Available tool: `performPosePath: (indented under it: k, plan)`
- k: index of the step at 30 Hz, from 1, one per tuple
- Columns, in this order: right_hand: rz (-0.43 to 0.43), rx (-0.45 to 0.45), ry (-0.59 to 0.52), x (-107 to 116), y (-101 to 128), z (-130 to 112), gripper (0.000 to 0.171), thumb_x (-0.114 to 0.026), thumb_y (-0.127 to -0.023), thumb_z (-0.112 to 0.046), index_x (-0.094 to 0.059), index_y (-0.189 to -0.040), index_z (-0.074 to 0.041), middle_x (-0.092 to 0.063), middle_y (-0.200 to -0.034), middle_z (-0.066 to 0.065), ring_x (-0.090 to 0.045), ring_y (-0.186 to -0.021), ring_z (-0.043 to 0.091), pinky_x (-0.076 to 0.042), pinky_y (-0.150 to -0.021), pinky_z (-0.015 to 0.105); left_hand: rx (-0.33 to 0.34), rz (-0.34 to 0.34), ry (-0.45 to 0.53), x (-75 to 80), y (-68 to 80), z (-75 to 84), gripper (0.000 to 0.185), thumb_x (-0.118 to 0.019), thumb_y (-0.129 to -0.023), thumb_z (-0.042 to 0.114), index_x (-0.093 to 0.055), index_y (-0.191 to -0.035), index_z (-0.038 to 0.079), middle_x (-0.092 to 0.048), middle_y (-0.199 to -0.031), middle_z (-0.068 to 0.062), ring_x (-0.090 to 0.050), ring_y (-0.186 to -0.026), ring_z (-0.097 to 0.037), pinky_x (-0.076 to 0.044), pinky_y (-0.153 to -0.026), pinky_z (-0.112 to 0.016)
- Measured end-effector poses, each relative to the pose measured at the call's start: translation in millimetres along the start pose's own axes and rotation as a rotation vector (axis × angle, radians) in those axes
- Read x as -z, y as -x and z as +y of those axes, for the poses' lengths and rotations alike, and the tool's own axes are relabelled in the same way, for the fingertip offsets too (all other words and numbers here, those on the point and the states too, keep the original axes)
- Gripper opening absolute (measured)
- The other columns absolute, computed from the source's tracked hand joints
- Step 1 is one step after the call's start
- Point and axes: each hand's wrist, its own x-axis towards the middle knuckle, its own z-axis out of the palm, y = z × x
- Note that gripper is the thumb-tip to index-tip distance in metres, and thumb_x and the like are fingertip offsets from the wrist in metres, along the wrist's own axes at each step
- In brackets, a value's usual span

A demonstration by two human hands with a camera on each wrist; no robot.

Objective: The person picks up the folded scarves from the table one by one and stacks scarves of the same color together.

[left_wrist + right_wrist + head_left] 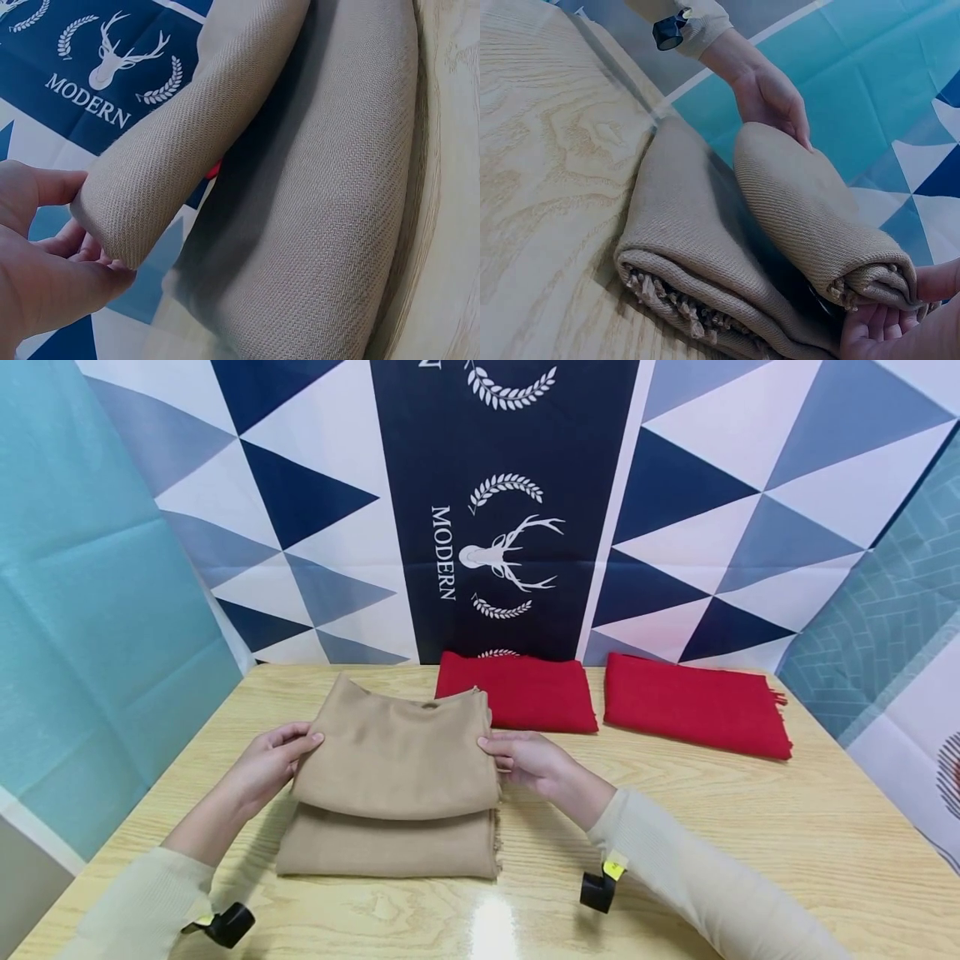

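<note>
Two hands gripping a folded beige woven scarf (393, 777) on the light wooden table (750, 852), left hand (273, 762) pinching its left edge, right hand (528, 762) pinching its right, two folded red cloths (517, 692) lying just behind the scarf.

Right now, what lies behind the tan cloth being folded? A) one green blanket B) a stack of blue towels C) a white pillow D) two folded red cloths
D: two folded red cloths lie side by side on the table, behind the tan cloth.
</note>
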Motion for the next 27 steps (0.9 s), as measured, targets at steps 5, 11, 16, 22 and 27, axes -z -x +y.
performPosePath:
  k: [5, 11, 16, 22, 27]
  plan:
    - [0.004, 0.005, 0.002, -1.1, 0.5, 1.2, 0.042, -0.052, -0.097, -0.011, -0.046, -0.134, 0.009, -0.066, -0.087, -0.009, -0.063, -0.081, 0.003, -0.051, -0.078, 0.024, -0.008, -0.012, 0.020, 0.6, -0.4, -0.3, 0.009, -0.056, -0.097, 0.023, -0.055, -0.105, 0.019, -0.060, -0.088, 0.017, -0.058, -0.078, 0.001, -0.049, -0.071, -0.018]
    - [0.002, -0.006, -0.004, -2.9, 1.5, 2.1, 0.039, -0.052, -0.097, -0.010, -0.047, -0.130, 0.009, -0.066, -0.084, -0.009, -0.063, -0.080, 0.002, -0.051, -0.076, 0.022, 0.013, -0.003, 0.016, 1.4, 1.1, -0.8, 0.007, -0.056, -0.097, 0.023, -0.055, -0.104, 0.021, -0.059, -0.088, 0.018, -0.057, -0.079, 0.001, -0.049, -0.072, -0.017]
    - [-0.005, 0.000, -0.006, -3.8, 2.9, 2.1, 0.038, -0.054, -0.096, -0.011, -0.048, -0.128, 0.009, -0.066, -0.085, -0.009, -0.062, -0.081, 0.003, -0.051, -0.078, 0.023, 0.020, -0.001, 0.015, 1.7, 2.2, -0.8, 0.010, -0.057, -0.097, 0.024, -0.054, -0.105, 0.019, -0.059, -0.089, 0.018, -0.057, -0.080, 0.002, -0.049, -0.073, -0.017]
    - [-0.005, -0.003, -0.004, -4.6, 5.0, 2.0, 0.036, -0.053, -0.096, -0.011, -0.049, -0.127, 0.009, -0.066, -0.085, -0.009, -0.062, -0.081, 0.003, -0.051, -0.078, 0.023, 0.025, -0.022, 0.031, 3.4, 1.8, -1.7, 0.011, -0.056, -0.097, 0.024, -0.053, -0.107, 0.019, -0.059, -0.090, 0.017, -0.057, -0.080, 0.001, -0.049, -0.072, -0.018]
    - [-0.002, -0.018, -0.019, -5.9, 7.4, 1.7, 0.035, -0.053, -0.097, -0.010, -0.049, -0.126, 0.008, -0.066, -0.084, -0.008, -0.062, -0.080, 0.003, -0.052, -0.076, 0.022, 0.020, -0.027, 0.031, 4.7, 5.4, -1.7, 0.009, -0.056, -0.097, 0.023, -0.054, -0.105, 0.020, -0.060, -0.090, 0.018, -0.057, -0.081, 0.002, -0.050, -0.073, -0.018]
